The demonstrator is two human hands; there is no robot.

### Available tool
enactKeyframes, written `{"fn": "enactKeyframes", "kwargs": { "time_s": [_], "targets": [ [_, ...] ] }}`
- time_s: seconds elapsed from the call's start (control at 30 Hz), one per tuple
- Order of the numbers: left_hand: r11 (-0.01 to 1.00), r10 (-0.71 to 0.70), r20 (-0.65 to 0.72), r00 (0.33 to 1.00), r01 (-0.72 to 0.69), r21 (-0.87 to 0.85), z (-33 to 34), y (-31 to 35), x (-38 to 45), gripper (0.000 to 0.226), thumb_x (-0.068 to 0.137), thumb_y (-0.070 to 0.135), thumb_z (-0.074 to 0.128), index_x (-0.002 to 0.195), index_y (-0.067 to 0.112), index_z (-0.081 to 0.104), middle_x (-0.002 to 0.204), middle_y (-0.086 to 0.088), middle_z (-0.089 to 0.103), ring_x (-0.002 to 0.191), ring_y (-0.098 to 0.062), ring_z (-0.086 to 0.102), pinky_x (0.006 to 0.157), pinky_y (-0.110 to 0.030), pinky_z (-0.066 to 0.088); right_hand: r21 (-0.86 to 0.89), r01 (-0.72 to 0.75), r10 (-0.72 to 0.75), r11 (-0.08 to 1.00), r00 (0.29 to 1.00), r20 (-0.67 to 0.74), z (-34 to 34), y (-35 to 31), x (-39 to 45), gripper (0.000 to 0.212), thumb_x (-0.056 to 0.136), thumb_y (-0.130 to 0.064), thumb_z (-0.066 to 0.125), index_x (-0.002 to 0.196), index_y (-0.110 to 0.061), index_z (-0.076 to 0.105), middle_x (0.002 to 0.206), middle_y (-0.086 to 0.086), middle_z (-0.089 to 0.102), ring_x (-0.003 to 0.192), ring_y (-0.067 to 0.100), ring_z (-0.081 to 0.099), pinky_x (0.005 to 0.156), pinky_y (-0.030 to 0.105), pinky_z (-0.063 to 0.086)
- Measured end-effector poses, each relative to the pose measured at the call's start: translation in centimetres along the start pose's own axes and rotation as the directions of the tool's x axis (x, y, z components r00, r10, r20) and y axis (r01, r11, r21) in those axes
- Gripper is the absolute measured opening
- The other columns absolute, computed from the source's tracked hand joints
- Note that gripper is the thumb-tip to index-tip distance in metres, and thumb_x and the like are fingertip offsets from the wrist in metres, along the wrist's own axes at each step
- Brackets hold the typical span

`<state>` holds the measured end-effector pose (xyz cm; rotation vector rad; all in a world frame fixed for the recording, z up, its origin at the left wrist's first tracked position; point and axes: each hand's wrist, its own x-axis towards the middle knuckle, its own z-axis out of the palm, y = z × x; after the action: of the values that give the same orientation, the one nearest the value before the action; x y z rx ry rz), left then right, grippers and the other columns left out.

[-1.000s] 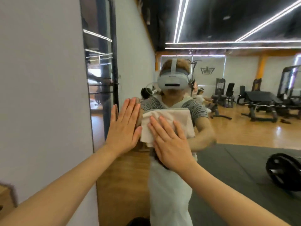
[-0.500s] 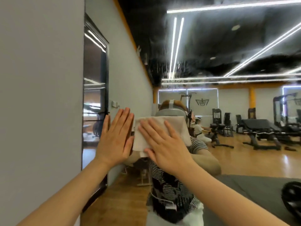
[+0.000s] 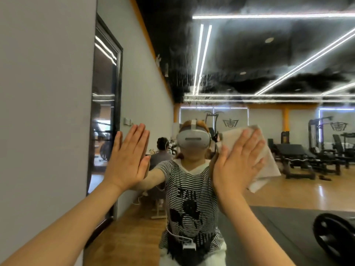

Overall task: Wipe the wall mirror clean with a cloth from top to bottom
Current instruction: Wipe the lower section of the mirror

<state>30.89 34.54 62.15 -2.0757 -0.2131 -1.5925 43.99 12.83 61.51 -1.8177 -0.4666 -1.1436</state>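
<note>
Right hand (image 3: 239, 166) flat, fingers straight, pressing the white cloth (image 3: 267, 156) against the wall mirror (image 3: 249, 64), right of the reflected headset, likely to scrub evenly. Left hand (image 3: 127, 160) open, palm braced on glass left of headset, probably for balance.

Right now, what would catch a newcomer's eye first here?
Two bare hands pressed flat on a big wall mirror: the left hand on bare glass near its left edge, the right hand holding a white cloth against it. Smeary streaks cloud the glass above, across the reflected ceiling.
</note>
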Motion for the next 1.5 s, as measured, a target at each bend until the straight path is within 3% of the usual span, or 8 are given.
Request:
{"fn": "enactKeyframes", "kwargs": {
  "time_s": [0.1,0.4,0.63,0.83,1.0,1.13,1.3,1.5],
  "targets": [
    [1.000,0.004,-0.008,1.000,-0.004,-0.022,-0.1,-0.1,-0.1,0.070,0.090,0.035,0.035,0.152,0.008,0.017,0.159,-0.010,0.018,0.149,-0.013,-0.006,0.119,-0.044,0.000,-0.024,0.306,-0.303,0.952,0.949,0.091,2.2,-3.6,-3.1,0.066,0.098,-0.043,0.014,0.153,-0.020,-0.013,0.160,0.003,-0.018,0.147,0.021,-0.021,0.114,0.043,-0.023],
    [1.000,0.004,-0.017,1.000,-0.004,-0.017,-0.1,-0.1,-0.1,0.071,0.090,0.036,0.034,0.152,0.008,0.015,0.159,-0.010,0.018,0.149,-0.012,-0.007,0.119,-0.043,-0.001,-0.196,0.869,-0.830,0.454,0.492,0.262,1.4,0.3,1.9,0.070,0.096,-0.053,0.032,0.154,-0.016,0.018,0.161,0.009,0.009,0.149,0.026,0.007,0.119,0.046,0.005],
    [1.000,-0.008,0.014,1.000,0.008,-0.019,-0.1,-0.3,0.1,0.069,0.091,0.037,0.032,0.152,0.008,0.016,0.158,-0.014,0.021,0.149,-0.010,-0.009,0.119,-0.042,-0.002,-0.206,0.492,-0.476,0.846,0.871,0.125,-2.9,8.2,3.8,0.068,0.101,-0.049,0.021,0.156,-0.018,-0.003,0.163,0.004,-0.008,0.149,0.020,-0.006,0.119,0.033,-0.010],
    [1.000,-0.015,0.011,1.000,0.015,-0.010,-0.1,0.0,0.1,0.070,0.090,0.037,0.032,0.151,0.005,0.017,0.158,-0.013,0.019,0.149,-0.012,-0.010,0.118,-0.043,0.001,-0.148,0.317,-0.316,0.937,0.948,0.033,-2.6,7.8,3.2,0.066,0.100,-0.048,0.015,0.154,-0.016,-0.005,0.161,0.003,-0.010,0.148,0.021,-0.007,0.118,0.032,-0.014],
    [1.000,-0.011,-0.012,1.000,0.011,-0.011,-0.2,0.0,0.1,0.071,0.090,0.036,0.033,0.151,0.007,0.015,0.158,-0.011,0.019,0.149,-0.012,-0.010,0.117,-0.043,0.002,0.031,-0.086,0.087,0.996,0.995,-0.047,-0.5,1.0,1.4,0.067,0.098,-0.043,0.012,0.153,-0.016,-0.014,0.160,0.004,-0.020,0.148,0.023,-0.013,0.119,0.044,-0.011],
    [0.999,-0.002,-0.027,1.000,0.001,-0.034,-0.2,-0.1,0.2,0.070,0.090,0.036,0.033,0.151,0.007,0.015,0.157,-0.012,0.022,0.149,-0.011,-0.009,0.117,-0.043,0.003,0.049,0.224,-0.227,0.973,0.971,0.076,2.1,-3.0,-2.7,0.066,0.098,-0.046,0.008,0.145,-0.025,-0.035,0.157,0.001,-0.031,0.145,0.021,-0.025,0.115,0.041,-0.023],
    [0.998,-0.009,-0.006,1.000,0.008,-0.056,0.0,-0.3,0.1,0.069,0.091,0.037,0.032,0.151,0.006,0.017,0.158,-0.014,0.022,0.149,-0.012,-0.008,0.119,-0.041,-0.003,-0.137,0.638,-0.611,0.758,0.768,0.194,1.1,1.6,-1.8,0.064,0.101,-0.042,0.025,0.156,-0.016,0.004,0.163,0.010,0.004,0.150,0.025,0.001,0.118,0.047,0.003],
    [0.997,-0.015,0.012,1.000,0.016,-0.079,0.0,-0.4,0.1,0.068,0.091,0.038,0.032,0.149,0.003,0.025,0.156,-0.013,0.026,0.148,-0.009,-0.009,0.120,-0.038,-0.009,-0.201,0.439,-0.402,0.876,0.894,0.200,-2.4,7.3,1.0,0.064,0.100,-0.048,0.008,0.153,-0.024,-0.016,0.161,0.001,-0.019,0.147,0.014,-0.018,0.120,0.039,-0.007]
  ]
}}
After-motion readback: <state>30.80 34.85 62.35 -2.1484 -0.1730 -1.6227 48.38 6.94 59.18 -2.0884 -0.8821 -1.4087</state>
